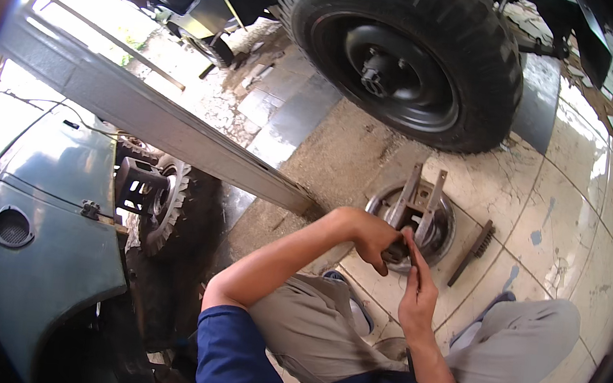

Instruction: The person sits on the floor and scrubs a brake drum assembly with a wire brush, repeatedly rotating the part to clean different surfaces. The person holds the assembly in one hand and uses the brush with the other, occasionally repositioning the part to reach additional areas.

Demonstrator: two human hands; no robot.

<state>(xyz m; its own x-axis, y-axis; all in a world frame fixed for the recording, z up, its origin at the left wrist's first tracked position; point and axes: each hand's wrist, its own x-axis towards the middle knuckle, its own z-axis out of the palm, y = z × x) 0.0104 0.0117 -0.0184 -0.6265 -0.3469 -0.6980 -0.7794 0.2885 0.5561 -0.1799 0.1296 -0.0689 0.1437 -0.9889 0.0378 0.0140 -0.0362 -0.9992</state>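
A worn metal bracket with two long parallel arms (pixel 434 195) rises at a slant over a round metal dish (pixel 445 249) on the floor. My left hand (pixel 370 235) is closed around the bracket's near end, fingers bent down over it. Against that same end, from the right, comes my right hand (pixel 420 298). Its fingers point away from me, pressed together beside the thumb, with a dark edge between them that I cannot make out. On the tiles to the right of the dish lies a wire brush (pixel 472 253) with a long dark handle.
A large black tyre (pixel 502 84) on a dark wheel stands just beyond the dish. A grey metal post (pixel 146 104) slants down at the left. Farther left is a green vehicle body panel (pixel 54 242) with a muddy wheel (pixel 167 201). My bent knees flank the work.
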